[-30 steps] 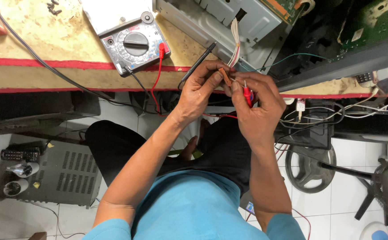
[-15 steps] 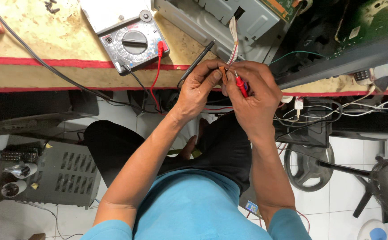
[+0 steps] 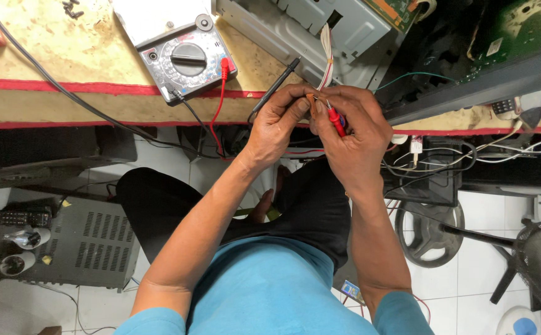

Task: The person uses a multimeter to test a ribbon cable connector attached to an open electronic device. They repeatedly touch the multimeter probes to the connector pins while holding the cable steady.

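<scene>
- Left hand (image 3: 277, 124) has its fingers pinched shut around the black test probe (image 3: 275, 88), which sticks up and to the right over the edge of the surface (image 3: 47, 43).
- Right hand (image 3: 354, 133) is right against the left one, fingers closed on the red test probe (image 3: 334, 119), tip pointing up-left into the gap between both hands.
- Both probe tips meet at a small orange connector (image 3: 311, 99) on the end of a bundle of white and red wires (image 3: 326, 53) coming out of the grey metal chassis (image 3: 320, 25).
- The analog multimeter (image 3: 183, 53) sits on the surface to the left, well apart from the hands, its red lead (image 3: 216, 108) and black lead (image 3: 190, 111) drooping over the edge.
- Down on the floor at left there's a black amplifier box (image 3: 78, 248).
</scene>
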